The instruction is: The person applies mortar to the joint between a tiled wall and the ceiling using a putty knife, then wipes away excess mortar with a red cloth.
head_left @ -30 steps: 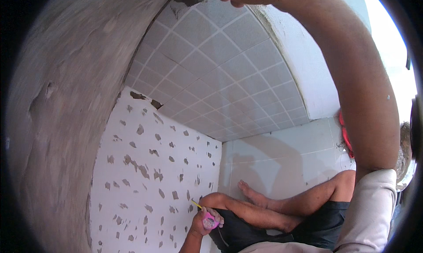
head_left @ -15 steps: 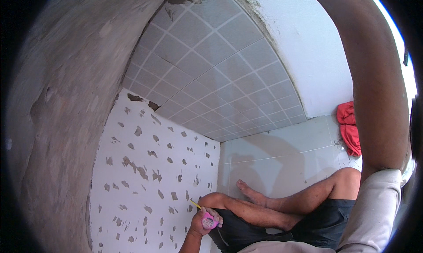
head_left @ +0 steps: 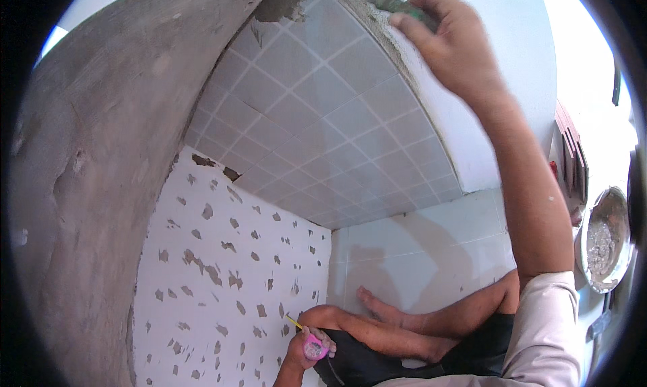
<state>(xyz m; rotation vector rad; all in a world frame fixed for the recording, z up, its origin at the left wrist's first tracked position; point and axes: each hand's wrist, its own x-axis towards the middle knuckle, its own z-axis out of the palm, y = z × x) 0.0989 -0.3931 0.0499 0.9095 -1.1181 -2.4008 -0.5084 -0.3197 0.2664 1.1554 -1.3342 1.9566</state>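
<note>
My left hand (head_left: 295, 353) rests beside my knee, closed round a pink tape measure (head_left: 314, 348). A short length of yellow tape (head_left: 292, 321) sticks out of it. My right hand (head_left: 458, 47) is raised at the top, gripping a green-handled tool (head_left: 397, 4). Motion blurs the tool's greyish far end, so its kind is unclear. That end is by the upper edge of the grey tiled wall (head_left: 350, 107), next to a rough mortar strip (head_left: 397, 50). Bare mortar (head_left: 282, 3) shows at the tiles' top corner.
A white wall pitted with chips (head_left: 222, 286) stands at left, beside a rough cement surface (head_left: 101, 185). On the right are a basin (head_left: 585, 252) of wet grey mix and some reddish-brown slabs (head_left: 571, 148). My crossed legs (head_left: 397, 333) are on the pale tiled floor (head_left: 431, 252).
My right hand has come into view at the top with the green-handled tool. The view has shifted, bringing in the basin and slabs. My left hand still holds the tape measure.
</note>
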